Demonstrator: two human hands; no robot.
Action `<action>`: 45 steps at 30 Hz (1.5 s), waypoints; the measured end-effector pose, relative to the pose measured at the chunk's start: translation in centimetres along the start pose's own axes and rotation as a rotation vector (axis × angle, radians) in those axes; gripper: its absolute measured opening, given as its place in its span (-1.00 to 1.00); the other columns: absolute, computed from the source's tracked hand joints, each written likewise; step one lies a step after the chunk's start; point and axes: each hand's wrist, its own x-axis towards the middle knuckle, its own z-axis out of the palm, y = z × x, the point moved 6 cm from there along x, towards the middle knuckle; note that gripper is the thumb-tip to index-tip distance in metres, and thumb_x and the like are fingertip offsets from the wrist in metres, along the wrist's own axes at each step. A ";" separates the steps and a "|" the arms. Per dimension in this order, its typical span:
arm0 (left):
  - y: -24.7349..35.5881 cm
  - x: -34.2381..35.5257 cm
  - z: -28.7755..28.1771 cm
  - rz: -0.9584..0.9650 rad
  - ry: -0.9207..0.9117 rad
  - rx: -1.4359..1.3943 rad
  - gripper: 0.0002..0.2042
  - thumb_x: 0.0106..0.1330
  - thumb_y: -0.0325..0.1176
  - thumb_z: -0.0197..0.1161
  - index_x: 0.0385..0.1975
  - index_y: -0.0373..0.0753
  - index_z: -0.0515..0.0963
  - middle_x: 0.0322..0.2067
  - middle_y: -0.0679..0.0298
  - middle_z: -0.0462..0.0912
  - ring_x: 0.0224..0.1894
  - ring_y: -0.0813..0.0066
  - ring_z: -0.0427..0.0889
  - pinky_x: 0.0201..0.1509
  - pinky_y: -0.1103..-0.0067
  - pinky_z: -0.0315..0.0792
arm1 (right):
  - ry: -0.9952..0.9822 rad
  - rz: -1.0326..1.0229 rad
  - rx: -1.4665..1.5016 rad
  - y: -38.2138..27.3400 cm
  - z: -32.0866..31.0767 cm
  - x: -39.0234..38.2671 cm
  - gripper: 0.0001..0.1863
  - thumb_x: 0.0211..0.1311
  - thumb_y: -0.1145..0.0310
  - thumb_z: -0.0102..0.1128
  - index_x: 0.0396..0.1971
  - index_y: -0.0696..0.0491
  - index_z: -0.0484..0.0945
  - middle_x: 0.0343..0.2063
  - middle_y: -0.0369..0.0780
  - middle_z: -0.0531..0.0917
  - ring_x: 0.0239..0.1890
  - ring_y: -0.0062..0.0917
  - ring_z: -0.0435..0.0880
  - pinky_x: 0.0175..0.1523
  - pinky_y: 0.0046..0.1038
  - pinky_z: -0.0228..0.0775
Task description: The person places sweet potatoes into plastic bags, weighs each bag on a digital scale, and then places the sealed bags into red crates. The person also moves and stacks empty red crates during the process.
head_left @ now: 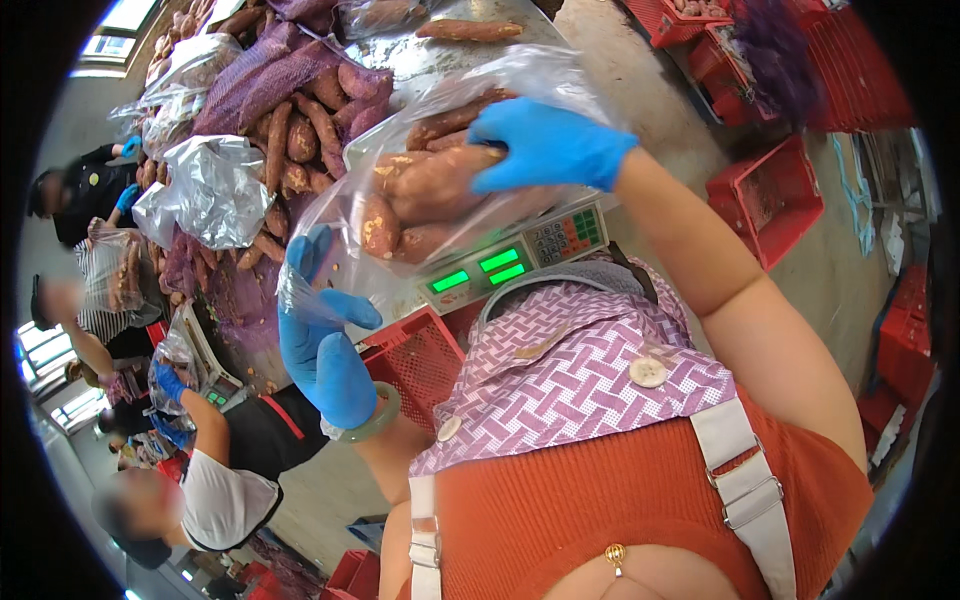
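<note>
A clear plastic bag [340, 215] filled with reddish-brown sweet potatoes [430, 190] lies on a weighing scale [515, 262] with green lit displays. My right hand [545, 145], in a blue glove, reaches in at the bag's far right side. Its thumb and fingers curl around a sweet potato on top of the pile. At the near left, my left hand [325, 345], also blue-gloved, has the bag's edge caught in its bent fingers, with thin film stretched over them. The undersides of the right fingers are partly hidden by the sweet potatoes.
Loose sweet potatoes [305, 135] and purple mesh sacks [270, 85] heap up at the left, with another plastic bag [210, 190] on them. Red crates stand below the scale [415, 360] and at the right [768, 200]. Co-workers [215, 490] stand along the left.
</note>
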 end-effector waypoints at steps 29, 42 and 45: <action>-0.5 -2.0 1.5 -0.075 0.114 0.003 -0.50 0.05 -0.48 -0.02 0.08 -0.44 0.22 0.06 0.06 0.33 -0.33 0.51 0.45 -0.15 0.57 0.32 | 0.274 -0.421 -0.400 -8.0 15.0 7.4 -0.87 -0.13 0.39 0.04 -0.54 0.07 0.55 -0.56 -0.10 0.58 -0.46 -0.26 0.58 -0.34 -0.28 0.41; 0.0 0.1 1.2 -0.039 0.064 -0.143 -0.45 0.08 -0.42 0.00 0.13 -0.42 0.14 0.10 0.00 0.26 -0.36 0.51 0.46 -0.19 0.62 0.33 | 0.269 -0.101 0.567 -2.3 3.3 3.7 -0.54 -0.17 0.28 0.14 -0.14 0.02 0.48 -0.31 -0.13 0.58 -0.25 -0.48 0.56 -0.07 -0.49 0.38; 0.1 0.7 1.6 -0.036 0.034 -0.140 -0.45 0.07 -0.41 0.02 0.12 -0.44 0.15 0.08 0.00 0.28 -0.29 0.47 0.48 -0.15 0.60 0.34 | 0.384 -0.063 0.426 1.1 1.6 4.1 -0.59 -0.10 0.38 0.10 -0.13 0.01 0.48 -0.24 -0.19 0.56 -0.19 -0.54 0.52 -0.03 -0.53 0.34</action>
